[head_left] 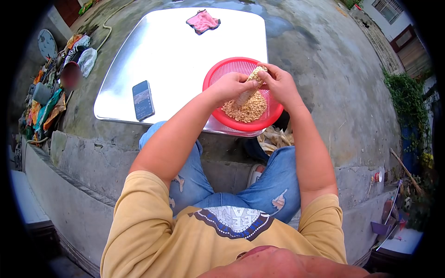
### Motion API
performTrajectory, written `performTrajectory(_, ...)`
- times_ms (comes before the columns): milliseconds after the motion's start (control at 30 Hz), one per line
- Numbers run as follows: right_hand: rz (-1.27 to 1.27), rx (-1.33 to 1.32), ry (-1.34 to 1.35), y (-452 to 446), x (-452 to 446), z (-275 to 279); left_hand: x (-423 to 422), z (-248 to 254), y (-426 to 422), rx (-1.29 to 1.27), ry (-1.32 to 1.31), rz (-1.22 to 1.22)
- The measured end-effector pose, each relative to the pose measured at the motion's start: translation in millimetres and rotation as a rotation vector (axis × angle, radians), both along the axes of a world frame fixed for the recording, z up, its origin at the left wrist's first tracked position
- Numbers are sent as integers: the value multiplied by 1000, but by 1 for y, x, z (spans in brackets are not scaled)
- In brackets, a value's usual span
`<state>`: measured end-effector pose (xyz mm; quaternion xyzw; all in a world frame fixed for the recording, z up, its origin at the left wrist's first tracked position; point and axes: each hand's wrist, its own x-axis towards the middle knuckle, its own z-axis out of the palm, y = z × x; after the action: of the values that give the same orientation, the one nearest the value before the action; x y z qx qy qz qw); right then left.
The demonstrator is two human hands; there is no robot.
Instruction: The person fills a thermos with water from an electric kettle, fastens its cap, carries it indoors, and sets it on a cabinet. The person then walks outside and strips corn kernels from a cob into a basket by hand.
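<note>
A corn cob (pixel 250 86) is held in both hands above a red plastic basket (pixel 221 119). Part of the cob looks stripped, and pale kernels still cover its upper end. My left hand (pixel 234 86) is closed around the lower part. My right hand (pixel 280 83) grips the upper end, with its thumb on the kernels. Loose corn kernels (pixel 250 110) are heaped in the bottom of the basket, below the hands. The fingers hide some of the cob.
The basket stands at the near right corner of a shiny metal table (pixel 171 51). A phone (pixel 143 100) lies on its left side, and a pink cloth (pixel 203 22) at the far edge. Husks or cobs fill a dark container (pixel 276 139) below. Clutter (pixel 51 92) is piled at left.
</note>
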<state>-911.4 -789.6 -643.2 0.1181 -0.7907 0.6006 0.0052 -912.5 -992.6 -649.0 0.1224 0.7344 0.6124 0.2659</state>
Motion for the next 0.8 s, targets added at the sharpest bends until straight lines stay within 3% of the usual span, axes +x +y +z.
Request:
performTrajectory(100, 39, -148, -133, -1, 3, 7, -1, -1, -1, 5, 16, -29)
performTrajectory(800, -34, 6, -26, -2, 3, 1, 2, 0, 3, 8, -28, -16)
